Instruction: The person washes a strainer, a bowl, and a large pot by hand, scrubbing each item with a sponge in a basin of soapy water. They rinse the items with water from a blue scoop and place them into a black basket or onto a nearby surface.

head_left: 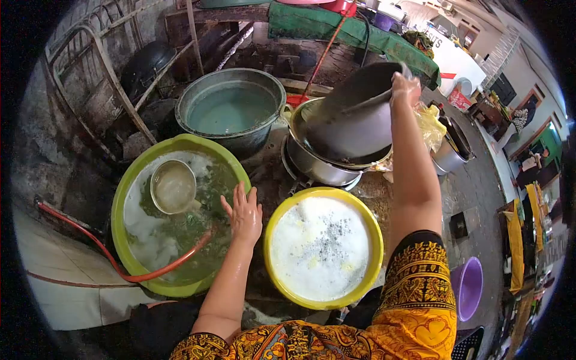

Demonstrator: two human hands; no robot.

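My right hand grips the rim of a large grey metal pot, tilted and blurred, over a wide metal basin. My left hand has its fingers spread at the right rim of a green tub of cloudy water; it holds nothing. In that tub float suds and a round metal bowl; a red hose runs into the water. Between my arms stands a yellow basin filled with white foam.
A dark tub of bluish water stands behind the green one. Metal frames lean at the left wall. A purple bucket sits at the right. Further off are a green-covered bench, a pot and a person.
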